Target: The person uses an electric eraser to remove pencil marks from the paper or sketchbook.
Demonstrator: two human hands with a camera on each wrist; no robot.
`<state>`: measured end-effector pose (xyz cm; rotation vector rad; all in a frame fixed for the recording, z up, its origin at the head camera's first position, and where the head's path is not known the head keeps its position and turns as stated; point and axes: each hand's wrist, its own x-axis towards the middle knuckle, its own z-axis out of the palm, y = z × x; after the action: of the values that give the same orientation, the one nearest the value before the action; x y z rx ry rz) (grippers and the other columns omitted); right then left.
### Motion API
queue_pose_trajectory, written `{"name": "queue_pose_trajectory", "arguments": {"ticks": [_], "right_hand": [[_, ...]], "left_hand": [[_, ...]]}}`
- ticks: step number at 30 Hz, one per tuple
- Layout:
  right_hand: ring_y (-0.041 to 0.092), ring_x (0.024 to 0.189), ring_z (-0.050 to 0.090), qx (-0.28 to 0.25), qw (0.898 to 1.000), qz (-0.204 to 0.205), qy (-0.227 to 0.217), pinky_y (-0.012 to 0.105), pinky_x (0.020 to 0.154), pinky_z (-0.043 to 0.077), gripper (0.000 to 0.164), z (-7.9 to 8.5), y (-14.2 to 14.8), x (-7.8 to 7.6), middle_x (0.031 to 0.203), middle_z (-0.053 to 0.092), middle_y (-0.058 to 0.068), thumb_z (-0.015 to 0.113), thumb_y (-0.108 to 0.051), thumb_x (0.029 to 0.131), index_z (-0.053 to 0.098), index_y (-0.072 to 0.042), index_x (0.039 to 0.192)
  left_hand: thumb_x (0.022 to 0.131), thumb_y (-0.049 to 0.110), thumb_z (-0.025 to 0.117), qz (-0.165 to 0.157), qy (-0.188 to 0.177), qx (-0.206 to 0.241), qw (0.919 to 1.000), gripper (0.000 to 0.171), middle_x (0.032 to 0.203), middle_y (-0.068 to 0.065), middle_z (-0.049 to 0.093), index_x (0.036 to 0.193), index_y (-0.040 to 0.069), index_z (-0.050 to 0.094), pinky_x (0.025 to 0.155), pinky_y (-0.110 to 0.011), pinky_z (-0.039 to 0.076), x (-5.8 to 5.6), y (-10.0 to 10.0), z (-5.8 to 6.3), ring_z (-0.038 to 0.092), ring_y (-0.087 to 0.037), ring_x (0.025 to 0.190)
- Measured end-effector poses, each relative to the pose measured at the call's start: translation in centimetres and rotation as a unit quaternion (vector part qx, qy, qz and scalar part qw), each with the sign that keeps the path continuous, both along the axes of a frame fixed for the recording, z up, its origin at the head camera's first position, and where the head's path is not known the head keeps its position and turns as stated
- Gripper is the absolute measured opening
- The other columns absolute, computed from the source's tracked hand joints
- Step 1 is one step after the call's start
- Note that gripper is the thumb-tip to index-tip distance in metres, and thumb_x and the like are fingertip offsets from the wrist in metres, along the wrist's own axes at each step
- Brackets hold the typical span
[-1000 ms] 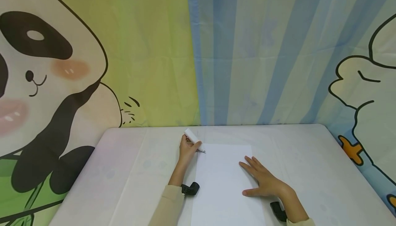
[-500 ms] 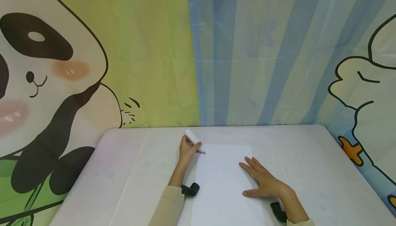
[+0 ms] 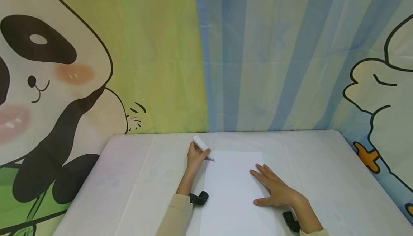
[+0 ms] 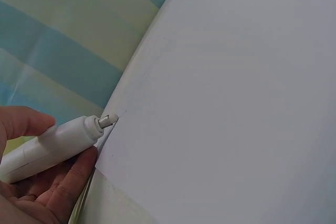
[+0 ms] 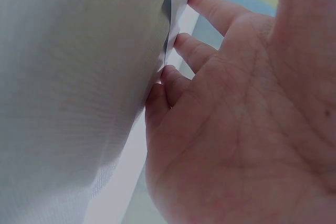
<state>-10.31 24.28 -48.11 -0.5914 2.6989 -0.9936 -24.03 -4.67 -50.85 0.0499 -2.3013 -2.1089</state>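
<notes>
Gripping a white cylindrical pen (image 3: 202, 145), the left hand (image 3: 195, 157) flanks a rectangular white paper sheet (image 3: 235, 193); the right hand (image 3: 274, 190) spreads across its right edge, panda-printed fabric (image 3: 161, 49) behind it.

Printed panda (image 3: 61, 90), blue-striped backdrop (image 3: 258, 56) behind, pale table (image 3: 155, 178)

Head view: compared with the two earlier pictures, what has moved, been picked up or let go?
Nothing visibly moved, and nothing was taken hold of or let go; the whole picture only shifts very slightly. As before, the left hand holds the white pen-like tool, tip near the far left corner of the paper, and the right hand lies spread over the paper's right edge.
</notes>
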Motion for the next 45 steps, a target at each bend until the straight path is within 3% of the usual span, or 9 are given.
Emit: {"name": "queue_pose_trajectory", "arguments": {"ticks": [23, 31, 38, 45], "right_hand": [[0.057, 0.139, 0.006, -0.007, 1.000, 0.009, 0.007, 0.080, 0.101, 0.017, 0.095, 0.20, 0.07, -0.03, 0.156, 0.016, 0.030, 0.081, -0.043, 0.076, 0.034, -0.004, 0.149], [0.057, 0.139, 0.007, -0.006, 1.000, 0.009, 0.009, 0.080, 0.101, 0.018, 0.094, 0.07, 0.03, 0.09, 0.156, 0.017, 0.029, 0.082, -0.042, 0.076, 0.035, -0.005, 0.149], [0.056, 0.140, 0.007, -0.003, 1.000, 0.007, 0.008, 0.079, 0.102, 0.018, 0.095, -0.07, 0.03, 0.02, 0.156, 0.018, 0.028, 0.081, -0.043, 0.076, 0.034, -0.007, 0.149], [0.056, 0.139, 0.008, -0.005, 1.000, 0.007, 0.013, 0.080, 0.101, 0.018, 0.095, -0.25, 0.10, -0.01, 0.155, 0.018, 0.029, 0.081, -0.044, 0.076, 0.035, -0.006, 0.149]], "left_hand": [[0.081, 0.002, 0.070, 0.005, 0.002, 0.000, 1.0000, 0.056, 0.101, -0.018, 0.053, 0.128, -0.008, 0.042, 0.065, -0.029, 0.059, -0.19, 0.14, -0.31, 0.061, -0.022, 0.083], [0.081, 0.006, 0.071, -0.005, 0.050, 0.031, 0.9983, 0.052, 0.095, -0.018, 0.052, 0.122, -0.008, 0.043, 0.062, -0.032, 0.060, 0.30, -0.05, -0.37, 0.062, -0.024, 0.079], [0.081, 0.002, 0.069, 0.000, 0.008, 0.013, 0.9999, 0.056, 0.100, -0.018, 0.052, 0.128, -0.009, 0.040, 0.065, -0.029, 0.059, -0.02, 0.12, -0.21, 0.061, -0.022, 0.083], [0.082, 0.001, 0.069, 0.005, 0.002, 0.011, 0.9999, 0.055, 0.101, -0.018, 0.052, 0.128, -0.008, 0.040, 0.065, -0.029, 0.060, -0.06, 0.10, -0.16, 0.061, -0.020, 0.081]]}}
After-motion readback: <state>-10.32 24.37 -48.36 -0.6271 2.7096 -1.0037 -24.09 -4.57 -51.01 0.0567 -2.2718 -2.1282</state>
